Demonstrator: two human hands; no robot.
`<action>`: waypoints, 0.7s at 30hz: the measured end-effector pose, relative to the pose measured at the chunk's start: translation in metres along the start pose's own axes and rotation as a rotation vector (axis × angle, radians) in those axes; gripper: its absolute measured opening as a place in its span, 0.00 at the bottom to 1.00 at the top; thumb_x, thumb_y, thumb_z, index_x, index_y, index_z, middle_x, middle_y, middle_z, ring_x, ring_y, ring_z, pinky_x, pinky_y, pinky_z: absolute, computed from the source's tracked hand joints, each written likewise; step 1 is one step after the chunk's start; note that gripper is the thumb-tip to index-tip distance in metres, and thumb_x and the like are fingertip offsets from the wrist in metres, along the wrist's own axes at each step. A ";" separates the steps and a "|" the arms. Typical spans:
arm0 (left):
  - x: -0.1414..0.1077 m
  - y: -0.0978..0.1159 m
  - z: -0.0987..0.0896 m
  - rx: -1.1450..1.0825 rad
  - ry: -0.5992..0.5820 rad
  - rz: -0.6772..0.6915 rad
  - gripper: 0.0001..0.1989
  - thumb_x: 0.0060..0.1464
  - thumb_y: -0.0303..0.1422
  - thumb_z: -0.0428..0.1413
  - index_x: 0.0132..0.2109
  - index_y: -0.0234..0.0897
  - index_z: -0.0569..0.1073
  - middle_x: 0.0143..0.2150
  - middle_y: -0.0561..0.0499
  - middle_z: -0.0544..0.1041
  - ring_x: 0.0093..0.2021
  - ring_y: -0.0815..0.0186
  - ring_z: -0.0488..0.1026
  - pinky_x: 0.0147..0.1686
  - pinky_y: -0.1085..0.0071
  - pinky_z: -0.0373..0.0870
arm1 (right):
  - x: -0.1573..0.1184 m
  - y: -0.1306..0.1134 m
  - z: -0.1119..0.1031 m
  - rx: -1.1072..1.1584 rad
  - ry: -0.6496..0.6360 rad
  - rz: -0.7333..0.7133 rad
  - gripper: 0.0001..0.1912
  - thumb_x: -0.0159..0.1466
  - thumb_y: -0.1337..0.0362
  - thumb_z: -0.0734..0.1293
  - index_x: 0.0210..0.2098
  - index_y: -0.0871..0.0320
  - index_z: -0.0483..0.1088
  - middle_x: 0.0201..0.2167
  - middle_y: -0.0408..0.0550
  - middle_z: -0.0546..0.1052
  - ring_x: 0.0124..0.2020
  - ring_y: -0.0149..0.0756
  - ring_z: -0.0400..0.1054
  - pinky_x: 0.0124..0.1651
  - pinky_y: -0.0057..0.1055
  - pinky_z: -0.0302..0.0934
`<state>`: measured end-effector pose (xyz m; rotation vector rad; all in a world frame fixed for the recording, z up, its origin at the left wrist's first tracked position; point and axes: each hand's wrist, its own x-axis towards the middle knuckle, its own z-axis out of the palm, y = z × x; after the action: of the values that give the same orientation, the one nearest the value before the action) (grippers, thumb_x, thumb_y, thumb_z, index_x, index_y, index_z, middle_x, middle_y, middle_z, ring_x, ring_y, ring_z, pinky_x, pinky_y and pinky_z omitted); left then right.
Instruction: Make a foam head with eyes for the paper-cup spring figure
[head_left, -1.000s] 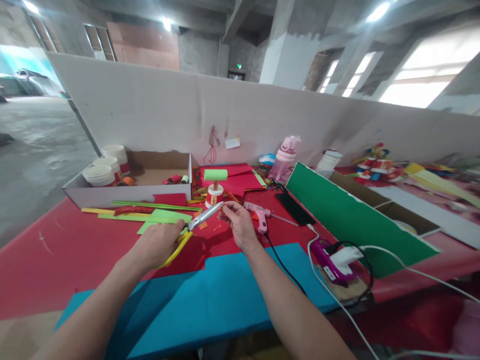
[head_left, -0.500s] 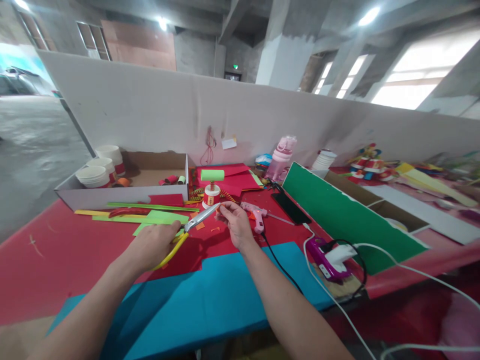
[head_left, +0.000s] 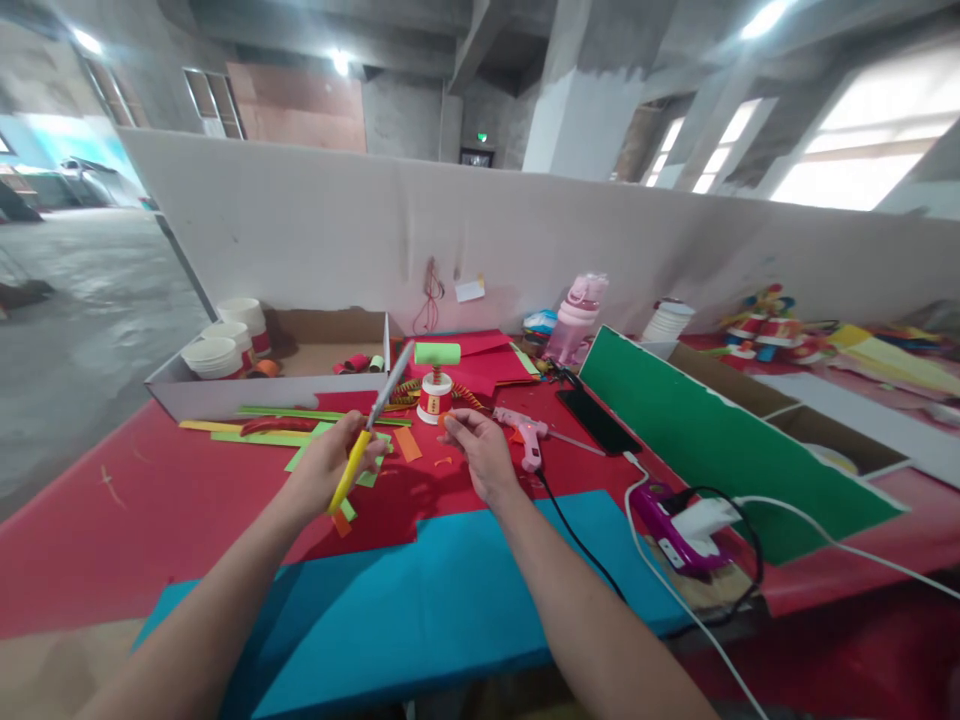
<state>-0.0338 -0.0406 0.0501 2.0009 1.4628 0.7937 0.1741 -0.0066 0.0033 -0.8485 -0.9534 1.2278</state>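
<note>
My left hand (head_left: 330, 465) is closed on the yellow handles of the scissors (head_left: 351, 470), whose blades point up and away. To its right, my right hand (head_left: 480, 450) pinches a small orange piece (head_left: 444, 424) between thumb and fingertips. Just beyond the hands stands a red and white paper cup (head_left: 434, 402) with a spring on top and a green paper roll (head_left: 438, 354) across it. An orange paper strip (head_left: 407, 444) lies between the hands. Green paper scraps (head_left: 367, 478) are partly under my left hand.
A pink glue gun (head_left: 525, 432) and a black phone (head_left: 598, 420) lie to the right, near a purple power strip (head_left: 675, 530) with cables. Behind are a box of cups (head_left: 169, 398), a pink bottle (head_left: 576, 320) and a green board (head_left: 720, 440). Blue sheets (head_left: 480, 590) cover the front.
The scissors have swung upright and away from the orange piece in my right hand. My left hand has turned, and more of the orange strip shows. The view has shifted slightly left.
</note>
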 end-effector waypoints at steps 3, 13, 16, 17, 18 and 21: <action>0.001 0.003 0.009 -0.381 0.051 -0.053 0.19 0.54 0.48 0.53 0.40 0.37 0.62 0.40 0.46 0.77 0.38 0.62 0.77 0.39 0.65 0.73 | -0.005 0.001 0.006 0.009 -0.069 -0.006 0.12 0.50 0.58 0.74 0.31 0.57 0.73 0.26 0.39 0.73 0.25 0.27 0.66 0.35 0.28 0.65; 0.002 0.003 0.032 -0.778 0.061 -0.098 0.19 0.41 0.38 0.65 0.33 0.35 0.64 0.26 0.55 0.73 0.28 0.69 0.73 0.28 0.75 0.68 | -0.019 0.014 0.023 -0.062 -0.307 0.045 0.13 0.52 0.57 0.74 0.30 0.57 0.71 0.26 0.41 0.75 0.29 0.31 0.70 0.35 0.29 0.65; 0.001 0.004 0.035 -0.748 0.053 -0.130 0.19 0.41 0.38 0.65 0.34 0.36 0.64 0.25 0.55 0.72 0.26 0.70 0.71 0.26 0.75 0.65 | -0.021 0.015 0.024 -0.081 -0.330 0.049 0.11 0.54 0.57 0.72 0.29 0.57 0.72 0.26 0.42 0.76 0.29 0.32 0.70 0.36 0.30 0.64; 0.001 0.003 0.035 -0.723 0.046 -0.133 0.19 0.42 0.39 0.64 0.34 0.36 0.63 0.25 0.56 0.72 0.26 0.69 0.71 0.27 0.75 0.66 | -0.021 0.016 0.023 -0.094 -0.323 0.043 0.10 0.54 0.57 0.72 0.30 0.57 0.72 0.26 0.42 0.76 0.30 0.32 0.70 0.37 0.30 0.64; 0.001 0.002 0.035 -0.677 0.038 -0.130 0.19 0.44 0.40 0.63 0.35 0.37 0.63 0.24 0.56 0.71 0.26 0.68 0.70 0.26 0.74 0.66 | -0.020 0.016 0.023 -0.103 -0.306 0.033 0.10 0.54 0.58 0.72 0.30 0.57 0.73 0.26 0.42 0.76 0.30 0.32 0.70 0.37 0.30 0.64; 0.000 -0.002 0.029 -0.375 0.010 -0.065 0.15 0.52 0.43 0.55 0.37 0.38 0.60 0.25 0.56 0.69 0.23 0.67 0.69 0.25 0.72 0.64 | -0.016 0.013 0.018 -0.073 -0.206 -0.003 0.10 0.54 0.58 0.72 0.30 0.57 0.73 0.26 0.41 0.75 0.30 0.31 0.69 0.37 0.29 0.63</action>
<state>-0.0142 -0.0422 0.0287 1.6622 1.2679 0.9705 0.1509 -0.0199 -0.0041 -0.7868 -1.1705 1.3022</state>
